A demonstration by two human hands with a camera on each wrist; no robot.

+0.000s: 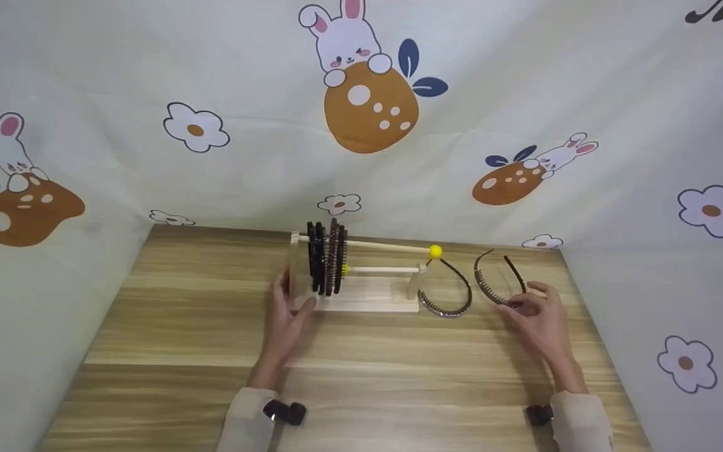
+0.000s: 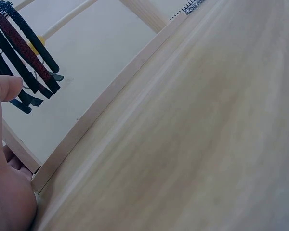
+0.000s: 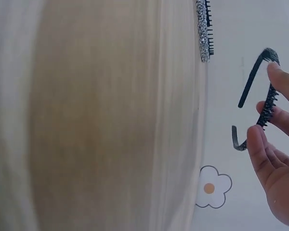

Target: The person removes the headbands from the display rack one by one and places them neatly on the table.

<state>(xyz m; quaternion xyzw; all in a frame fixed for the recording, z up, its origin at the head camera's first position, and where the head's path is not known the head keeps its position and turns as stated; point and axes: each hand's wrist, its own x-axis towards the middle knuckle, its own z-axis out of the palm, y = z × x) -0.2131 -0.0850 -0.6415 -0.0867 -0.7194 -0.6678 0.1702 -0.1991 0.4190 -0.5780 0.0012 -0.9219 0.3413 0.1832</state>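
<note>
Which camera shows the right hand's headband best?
The right wrist view: the headband looks biggest there, with its teeth and both ends showing. The head view shows it smaller, partly hidden by the right hand. The left wrist view doesn't show it.

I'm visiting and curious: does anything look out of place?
Only mildly: a glittery headband sits loose on the table beside the wooden rack, while several others hang bunched on it. Nothing looks spilled or broken.

For the right hand (image 1: pixel 540 320): left of its fingers, a sparkly dark toothed headband (image 1: pixel 452 312) then a pale wooden two-bar rack (image 1: pixel 374 305) block any low sideways pass. White rabbit-print cloth (image 1: pixel 261 169) walls off beyond. Nearside of the fingers, loads of room over wood-grain tabletop (image 1: pixel 412 376) tbh.
</note>
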